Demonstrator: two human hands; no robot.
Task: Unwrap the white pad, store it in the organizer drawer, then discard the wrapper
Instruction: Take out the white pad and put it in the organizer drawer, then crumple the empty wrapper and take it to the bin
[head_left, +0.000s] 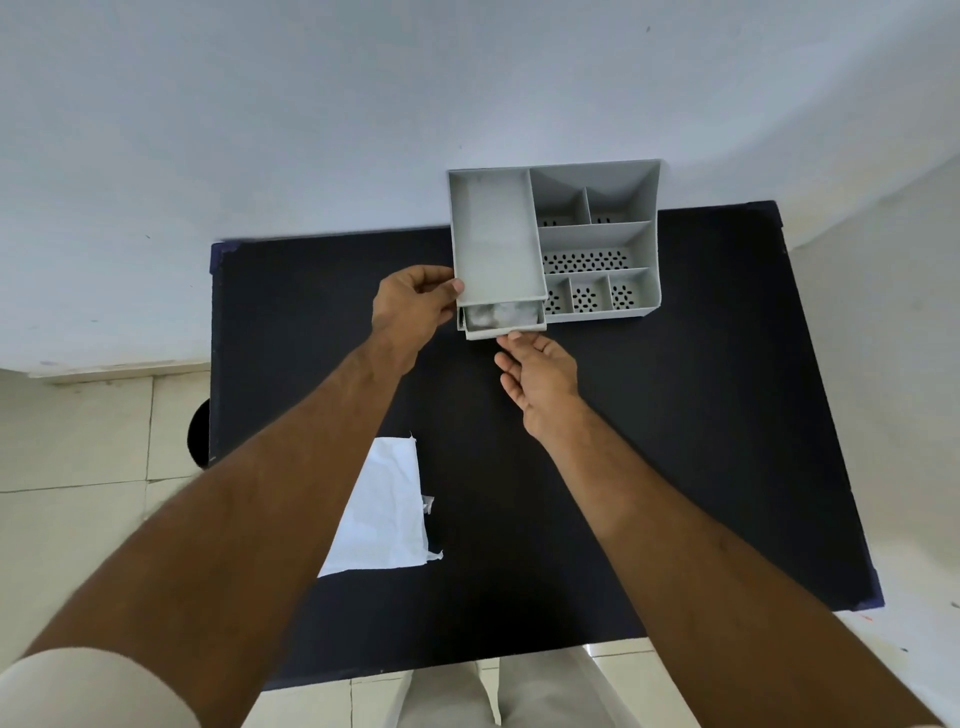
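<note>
The drawer (503, 319) juts toward the near side, pad (500, 313) seemingly inside. Right hand (540, 375), fingers loose, touches its front; left hand (415, 306) grips the organizer (597, 244); wrapper (387, 514) lies nearer the left arm.

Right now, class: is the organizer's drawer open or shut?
Open, partly pulled out: the drawer juts from the organizer front, showing the white pad inside.

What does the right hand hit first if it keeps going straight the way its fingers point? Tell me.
Most likely the drawer front: the right hand points at it, fingertips already at its lip, white pad inside.
</note>
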